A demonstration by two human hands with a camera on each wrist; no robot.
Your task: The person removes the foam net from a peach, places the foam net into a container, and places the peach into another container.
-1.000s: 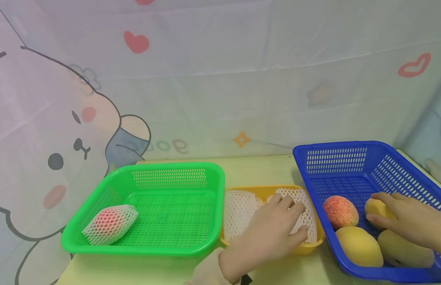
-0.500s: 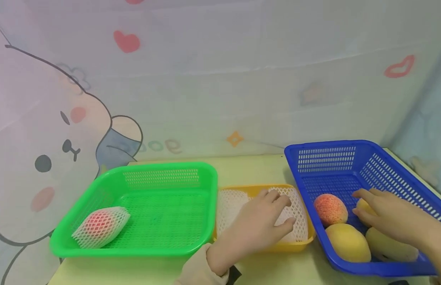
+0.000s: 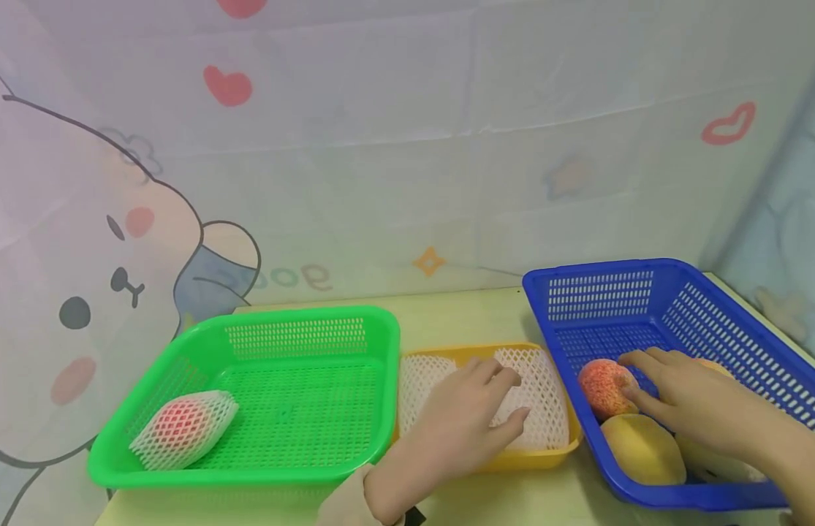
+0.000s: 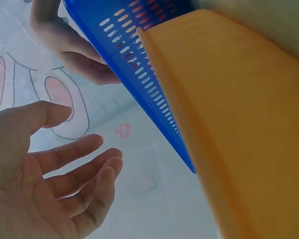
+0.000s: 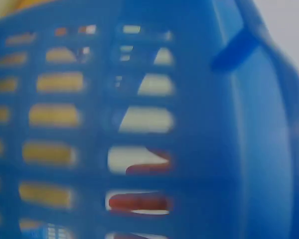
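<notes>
My right hand (image 3: 693, 405) reaches into the blue basket (image 3: 601, 288), with thumb and fingertips at the right side of a reddish peach (image 3: 601, 387). A yellow fruit (image 3: 644, 449) lies in front of the peach. Another yellow fruit (image 3: 713, 367) shows behind the hand, and a longer pale one (image 3: 723, 471) is partly hidden under it. Over the yellow basket (image 3: 512, 460) hovers my left hand (image 3: 456, 416), holding nothing, its fingers loosely bent in the left wrist view. White foam net sleeves (image 3: 535, 394) lie in that basket. The right wrist view shows mostly blue basket wall (image 5: 204, 124).
On the left stands a green basket (image 3: 249, 478) with a red fruit in a white foam net (image 3: 183, 427) at its left end. The three baskets share a pale yellow table (image 3: 456, 314). A printed curtain (image 3: 381, 146) hangs behind it.
My right hand has moved left within the blue basket, from the yellow fruit at the back to the peach. The left hand stays over the yellow basket. The head view has shifted slightly.
</notes>
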